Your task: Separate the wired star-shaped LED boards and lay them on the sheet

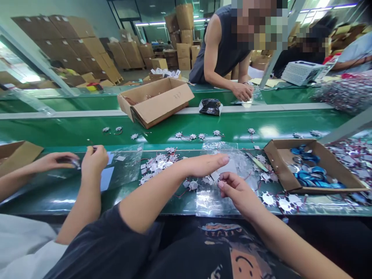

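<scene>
My left hand [207, 164] reaches over the work surface with its fingers stretched out flat and nothing seen in them; part of it is turned away from me. Just below it, my right hand [236, 190] pinches the edge of a small star-shaped white board [214, 177] with a pale square on it. Under both hands lies a clear plastic sheet [207, 203], and a white card [229, 166] shows behind them. A pile of similar star-shaped boards [159, 164] with thin red wires sits to the left, and more boards [285, 203] lie to the right.
A cardboard box [315, 164] holding blue and silver round parts stands at the right. Beyond, several boards lie on the green belt [162, 143]. Another person's hands [94, 162] work at the left. Across the line, a co-worker [217, 46] stands near an open carton [157, 102].
</scene>
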Tool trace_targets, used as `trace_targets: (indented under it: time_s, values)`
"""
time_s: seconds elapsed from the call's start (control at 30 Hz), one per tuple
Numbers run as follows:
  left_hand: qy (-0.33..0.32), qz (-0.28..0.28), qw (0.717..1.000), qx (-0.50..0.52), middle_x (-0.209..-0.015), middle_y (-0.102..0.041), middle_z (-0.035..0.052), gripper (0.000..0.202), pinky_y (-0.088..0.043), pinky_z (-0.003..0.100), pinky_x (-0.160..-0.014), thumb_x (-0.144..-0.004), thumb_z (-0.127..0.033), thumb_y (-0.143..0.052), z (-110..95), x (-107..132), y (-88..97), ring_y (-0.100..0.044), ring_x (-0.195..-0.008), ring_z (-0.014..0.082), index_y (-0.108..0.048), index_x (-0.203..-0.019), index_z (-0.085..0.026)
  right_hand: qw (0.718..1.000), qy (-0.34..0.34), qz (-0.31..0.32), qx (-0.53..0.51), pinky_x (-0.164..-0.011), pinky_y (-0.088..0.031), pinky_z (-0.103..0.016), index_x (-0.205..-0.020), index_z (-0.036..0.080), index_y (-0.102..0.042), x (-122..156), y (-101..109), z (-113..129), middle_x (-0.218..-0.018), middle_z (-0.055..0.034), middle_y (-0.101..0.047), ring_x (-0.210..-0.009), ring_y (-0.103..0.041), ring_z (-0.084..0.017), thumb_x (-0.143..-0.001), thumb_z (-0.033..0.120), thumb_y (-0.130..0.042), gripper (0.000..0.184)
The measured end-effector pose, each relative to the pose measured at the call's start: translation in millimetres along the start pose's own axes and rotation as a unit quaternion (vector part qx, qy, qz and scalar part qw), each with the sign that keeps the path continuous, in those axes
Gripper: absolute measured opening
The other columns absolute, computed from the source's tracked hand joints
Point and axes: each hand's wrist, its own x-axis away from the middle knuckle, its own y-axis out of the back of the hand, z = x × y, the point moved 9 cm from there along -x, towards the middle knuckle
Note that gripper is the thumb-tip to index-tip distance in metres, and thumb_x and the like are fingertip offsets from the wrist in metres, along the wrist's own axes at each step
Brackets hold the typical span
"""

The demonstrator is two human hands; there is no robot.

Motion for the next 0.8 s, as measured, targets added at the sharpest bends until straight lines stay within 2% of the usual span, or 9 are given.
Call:
trace_targets:
  time_s: [0.07, 0.13, 0.23, 0.3, 0.37, 0.47, 0.53, 0.63, 0.8]
  values:
    - [-0.027, -0.008, 0.998, -0.049, -0.145, -0.053, 0.0106, 0.068, -0.032, 0.038, -0.109, -0.088, -0.069, -0.047, -12, 0, -5.6, -0.049, -0.131, 0.0316, -0.054, -0.139, -0.024, 0.998, -0.011, -0.01, -0.054, -0.062, -0.042, -0.025, -0.085, 0.019, -0.057, 1, -1, -3, -0.065, 0.0034, -0.055, -0.061, -0.051, -0.011, -0.063, 0.054, -0.084, 0.049]
    - [-0.044, 0.002, 0.995, -0.093, -0.155, -0.04, 0.0103, 0.069, -0.028, 0.044, -0.113, -0.092, -0.069, -0.037, -21, 1, -10.0, -0.042, -0.139, 0.0322, -0.045, -0.145, -0.025, 0.993, -0.028, -0.016, -0.111, -0.061, -0.042, -0.025, -0.083, 0.019, -0.056, 1, 0, -8, -0.062, 0.0023, -0.058, -0.059, -0.053, -0.012, -0.062, 0.05, -0.086, 0.048]
    - [-0.072, -0.013, 0.987, -0.14, -0.15, -0.047, 0.0112, 0.064, -0.032, 0.047, -0.111, -0.096, -0.064, -0.028, -31, 6, -3.3, -0.048, -0.133, 0.0306, -0.045, -0.143, -0.025, 0.988, -0.024, -0.028, -0.15, -0.06, -0.044, -0.025, -0.081, 0.019, -0.056, 2, 6, -9, -0.061, 0.002, -0.06, -0.058, -0.053, -0.011, -0.062, 0.049, -0.085, 0.046]
    - [-0.113, -0.094, 0.977, -0.157, -0.139, -0.056, 0.0112, 0.055, -0.035, 0.046, -0.108, -0.095, -0.06, -0.04, -38, 15, 12.8, -0.052, -0.126, 0.0296, -0.051, -0.137, -0.026, 0.987, 0.0, -0.05, -0.154, -0.061, -0.045, -0.024, -0.081, 0.019, -0.056, 4, 14, -4, -0.061, 0.0032, -0.059, -0.058, -0.054, -0.011, -0.062, 0.047, -0.085, 0.044]
    - [-0.174, -0.243, 0.946, -0.128, -0.13, -0.06, 0.0102, 0.045, -0.038, 0.044, -0.104, -0.091, -0.05, -0.055, -41, 34, 33.0, -0.054, -0.119, 0.0271, -0.056, -0.129, -0.026, 0.984, 0.031, -0.085, -0.154, -0.062, -0.046, -0.024, -0.083, 0.02, -0.056, 5, 24, 2, -0.062, 0.0042, -0.059, -0.059, -0.056, -0.011, -0.062, 0.047, -0.085, 0.044]
    - [-0.234, -0.427, 0.871, 0.072, -0.111, -0.06, 0.0055, 0.03, -0.044, 0.035, -0.091, -0.088, -0.034, -0.062, -11, 67, 40.6, -0.057, -0.101, 0.0191, -0.057, -0.115, -0.024, 0.975, 0.083, -0.153, -0.138, -0.064, -0.048, -0.026, -0.086, 0.022, -0.056, 6, 40, 8, -0.066, 0.0047, -0.06, -0.061, -0.058, -0.011, -0.063, 0.049, -0.083, 0.045]
    - [-0.177, -0.39, 0.874, 0.231, -0.103, -0.06, 0.0036, 0.026, -0.045, 0.031, -0.083, -0.085, -0.031, -0.064, 24, 55, 14.3, -0.057, -0.091, 0.0157, -0.057, -0.109, -0.022, 0.967, 0.114, -0.199, -0.114, -0.065, -0.05, -0.029, -0.087, 0.022, -0.055, 2, 48, 9, -0.067, 0.0042, -0.06, -0.063, -0.06, -0.013, -0.065, 0.051, -0.081, 0.044]
    - [-0.048, -0.244, 0.89, 0.382, -0.112, -0.062, 0.0075, 0.039, -0.046, 0.03, -0.08, -0.081, -0.036, -0.069, 54, 24, -46.2, -0.059, -0.093, 0.0169, -0.057, -0.114, -0.019, 0.953, 0.155, -0.252, -0.057, -0.07, -0.05, -0.032, -0.088, 0.021, -0.057, -7, 55, 9, -0.074, 0.0015, -0.063, -0.069, -0.062, -0.016, -0.068, 0.051, -0.08, 0.042]
    - [-0.046, -0.261, 0.857, 0.441, -0.111, -0.065, 0.0098, 0.063, -0.044, 0.036, -0.096, -0.068, -0.05, -0.081, 55, 16, -71.9, -0.06, -0.098, 0.0198, -0.061, -0.117, -0.017, 0.947, 0.195, -0.253, 0.011, -0.079, -0.047, -0.035, -0.083, 0.018, -0.066, -4, 56, 5, -0.084, -0.0046, -0.067, -0.08, -0.06, -0.019, -0.06, 0.047, -0.085, 0.042]
